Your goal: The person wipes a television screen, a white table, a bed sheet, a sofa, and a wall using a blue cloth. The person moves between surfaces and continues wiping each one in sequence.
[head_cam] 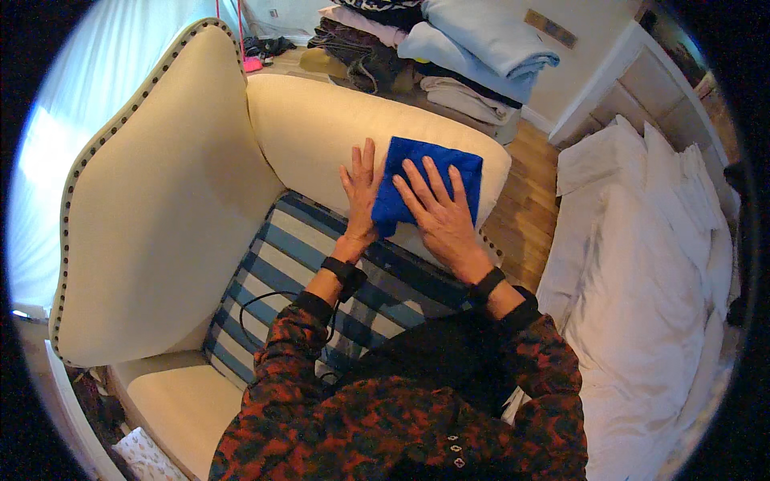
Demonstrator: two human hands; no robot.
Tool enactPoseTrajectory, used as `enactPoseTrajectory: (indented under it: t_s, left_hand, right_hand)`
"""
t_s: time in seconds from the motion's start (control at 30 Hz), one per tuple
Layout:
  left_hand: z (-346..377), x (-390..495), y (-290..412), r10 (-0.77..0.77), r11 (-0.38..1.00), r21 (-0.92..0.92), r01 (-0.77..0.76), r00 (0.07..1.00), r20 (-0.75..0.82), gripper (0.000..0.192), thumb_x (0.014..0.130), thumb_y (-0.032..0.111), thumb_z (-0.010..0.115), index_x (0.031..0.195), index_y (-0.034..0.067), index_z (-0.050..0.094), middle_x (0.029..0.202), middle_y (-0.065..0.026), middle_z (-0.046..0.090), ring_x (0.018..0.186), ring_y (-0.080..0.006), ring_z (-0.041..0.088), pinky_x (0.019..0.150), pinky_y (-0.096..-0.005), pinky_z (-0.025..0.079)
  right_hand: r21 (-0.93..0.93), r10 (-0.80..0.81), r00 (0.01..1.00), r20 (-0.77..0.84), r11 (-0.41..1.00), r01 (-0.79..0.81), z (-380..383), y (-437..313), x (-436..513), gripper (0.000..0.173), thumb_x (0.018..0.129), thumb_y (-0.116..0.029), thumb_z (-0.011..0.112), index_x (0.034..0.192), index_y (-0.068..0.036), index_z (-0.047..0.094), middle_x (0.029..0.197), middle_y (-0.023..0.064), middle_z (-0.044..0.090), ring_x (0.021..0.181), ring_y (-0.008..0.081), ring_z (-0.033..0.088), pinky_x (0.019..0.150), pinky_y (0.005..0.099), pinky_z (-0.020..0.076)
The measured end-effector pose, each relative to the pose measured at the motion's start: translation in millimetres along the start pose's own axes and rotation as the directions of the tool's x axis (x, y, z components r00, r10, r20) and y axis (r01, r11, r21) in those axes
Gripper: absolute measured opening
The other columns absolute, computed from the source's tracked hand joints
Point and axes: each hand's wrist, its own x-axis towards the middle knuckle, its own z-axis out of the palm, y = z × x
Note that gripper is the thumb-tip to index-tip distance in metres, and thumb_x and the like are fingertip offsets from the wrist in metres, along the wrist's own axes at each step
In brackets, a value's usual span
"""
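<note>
A folded blue cloth (391, 207) lies on the cream upholstered arm (307, 114) of an armchair. My right hand (442, 219) rests flat on top of the cloth, its fingers spread. Just left of the cloth, my left hand (361, 192) touches the inner side of the armrest with its fingers apart, holding nothing. The tall cream backrest (162, 210), edged with dark nailheads, stands at the left. Below my hands the seat shows blue and white stripes (283, 240), with no cushion on it. Dark bands circle both wrists, and a thin black cable loops near the left one.
Folded clothes and light blue blankets (475, 48) are stacked behind the armrest. White bedding (625, 312) covers a bed at the right, with wooden floor (523, 198) between it and the chair. The other armrest (180, 409) is at the lower left, and a sheer curtain (90, 90) hangs behind the backrest.
</note>
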Motion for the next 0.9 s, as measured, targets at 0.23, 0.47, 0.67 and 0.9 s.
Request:
enactPoseTrajectory:
  t_s: [0.23,0.47,0.67,0.9]
  left_hand:
    - [-25,22,-69,-0.146,0.987,-0.072,0.141,0.986,-0.074,0.074,0.106,0.062,0.041,0.167,0.022,0.032,0.179,-0.0099,0.002,0.164,-0.0372,0.0,0.124,-0.0656,-0.009]
    - [-47,62,-122,-0.281,0.957,0.054,0.286,0.956,-0.077,0.059,0.11,0.052,0.04,0.165,0.032,0.037,0.177,-0.0146,0.007,0.162,-0.0424,0.002,0.123,-0.0685,-0.002]
    - [-73,107,-175,-0.269,0.953,0.152,0.26,0.962,0.038,0.054,0.11,0.053,0.039,0.163,0.041,0.038,0.176,-0.0188,0.008,0.16,-0.0474,0.002,0.118,-0.0762,-0.001]
    - [-52,145,-156,-0.344,0.862,0.433,0.265,0.932,0.113,0.05,0.108,0.055,0.043,0.156,0.041,0.048,0.171,-0.0153,0.029,0.159,-0.0433,0.014,0.114,-0.0816,0.003]
  right_hand:
    - [0.008,-0.063,0.997,-0.036,0.998,0.063,46,-24,82,0.057,0.095,-0.017,0.055,0.152,-0.012,0.054,0.164,0.0119,0.043,0.153,0.0363,0.035,0.124,0.0645,0.0196]
    - [0.108,-0.106,0.994,-0.03,0.988,0.109,56,-24,96,0.062,0.091,-0.015,0.065,0.152,-0.017,0.055,0.168,0.0121,0.037,0.156,0.0369,0.03,0.124,0.065,0.0183]
    - [0.182,-0.075,0.997,0.008,0.981,0.073,74,-34,148,0.062,0.088,-0.023,0.074,0.147,-0.024,0.06,0.166,0.0134,0.04,0.155,0.0408,0.03,0.119,0.071,0.0219]
    - [0.214,0.114,0.992,0.052,0.969,-0.123,66,1,150,0.065,0.09,-0.033,0.076,0.151,-0.033,0.055,0.162,0.0157,0.044,0.15,0.0412,0.039,0.116,0.0672,0.0272]
